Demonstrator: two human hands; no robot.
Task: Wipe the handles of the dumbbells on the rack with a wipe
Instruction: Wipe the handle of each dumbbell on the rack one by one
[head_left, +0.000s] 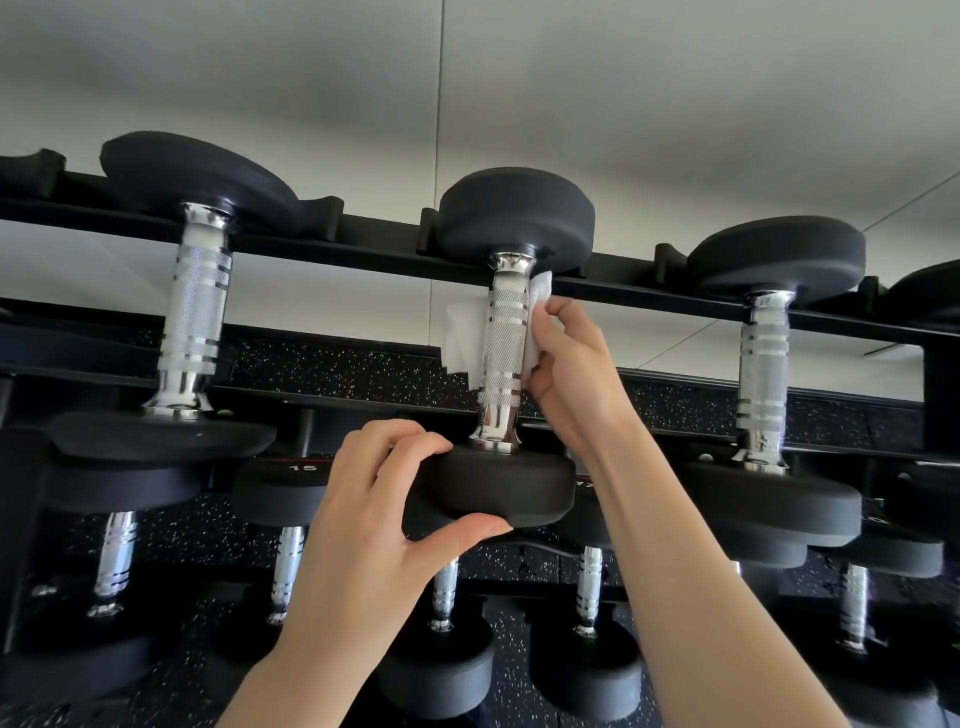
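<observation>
On the top tier of the black rack (363, 249) lie three dumbbells with black heads and knurled chrome handles. My left hand (384, 499) grips the near head (498, 488) of the middle dumbbell, fingers over its top and thumb under it. My right hand (566, 369) pinches a white wipe (460, 338) that passes behind the middle handle (504, 353) and shows on both sides of it. The left dumbbell's handle (195, 306) and the right dumbbell's handle (763, 374) stand untouched.
A lower tier holds several more dumbbells (291, 566) under my arms, one head marked 15. Black speckled floor (363, 374) shows behind the rack, and a pale wall (571, 104) rises above. Empty black cradles (322, 213) sit between the top dumbbells.
</observation>
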